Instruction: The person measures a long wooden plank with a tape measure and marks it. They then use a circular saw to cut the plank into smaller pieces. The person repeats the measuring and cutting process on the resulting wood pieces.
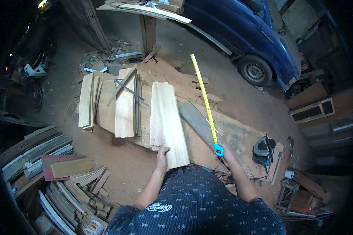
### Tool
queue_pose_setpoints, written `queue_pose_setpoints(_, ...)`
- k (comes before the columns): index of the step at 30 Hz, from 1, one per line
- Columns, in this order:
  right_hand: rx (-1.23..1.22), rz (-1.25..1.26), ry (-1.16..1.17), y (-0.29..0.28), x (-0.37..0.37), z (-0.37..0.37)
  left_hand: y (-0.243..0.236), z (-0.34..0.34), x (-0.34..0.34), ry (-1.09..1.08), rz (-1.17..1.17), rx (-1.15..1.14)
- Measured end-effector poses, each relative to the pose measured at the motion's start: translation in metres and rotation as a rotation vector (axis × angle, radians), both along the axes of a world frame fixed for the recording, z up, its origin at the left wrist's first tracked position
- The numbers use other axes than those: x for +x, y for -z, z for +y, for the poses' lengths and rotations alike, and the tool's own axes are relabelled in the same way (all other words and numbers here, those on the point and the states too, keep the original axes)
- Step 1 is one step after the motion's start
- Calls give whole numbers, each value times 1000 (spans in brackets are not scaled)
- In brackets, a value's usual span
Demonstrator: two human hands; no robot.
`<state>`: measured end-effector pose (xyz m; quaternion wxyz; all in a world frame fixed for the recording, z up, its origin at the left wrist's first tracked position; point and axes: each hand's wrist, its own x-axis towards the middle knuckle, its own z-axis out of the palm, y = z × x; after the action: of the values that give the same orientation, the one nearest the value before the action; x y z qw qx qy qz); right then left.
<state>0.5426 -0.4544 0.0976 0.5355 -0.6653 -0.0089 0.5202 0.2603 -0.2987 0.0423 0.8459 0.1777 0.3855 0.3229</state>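
Note:
My left hand (pixel 162 157) grips the near end of a pale wooden board (pixel 174 129), angled over a short stack of boards (pixel 156 113). My right hand (pixel 226 156) holds a turquoise tape measure (pixel 217 149), its yellow blade (pixel 204 94) extended away from me. A darker grey plank (pixel 194 117) lies under the blade on the workbench (pixel 231 168). Two further board stacks (pixel 86 100) (pixel 125 117) stand to the left, with a dark metal square (pixel 131 90) across one.
A teal-bodied circular saw (pixel 262 152) rests at the bench's right end. A blue car (pixel 239 31) stands beyond the bench. Wood pieces (pixel 43 152) are piled at lower left; panels (pixel 310 94) lean at right. A motorcycle (pixel 35 72) is in shadow at left.

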Motion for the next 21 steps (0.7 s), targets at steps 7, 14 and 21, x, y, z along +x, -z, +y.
queue_pose_setpoints(7,-134,-36,-244,6,-16,-4,84,-55,61,83,595,579)
queue_pose_setpoints(14,-292,-123,-390,-19,-33,-57,94,-73,121,25,654,516)
queue_pose_setpoints(21,-323,-549,-450,-12,-35,-128,81,-91,156,-74,441,222)
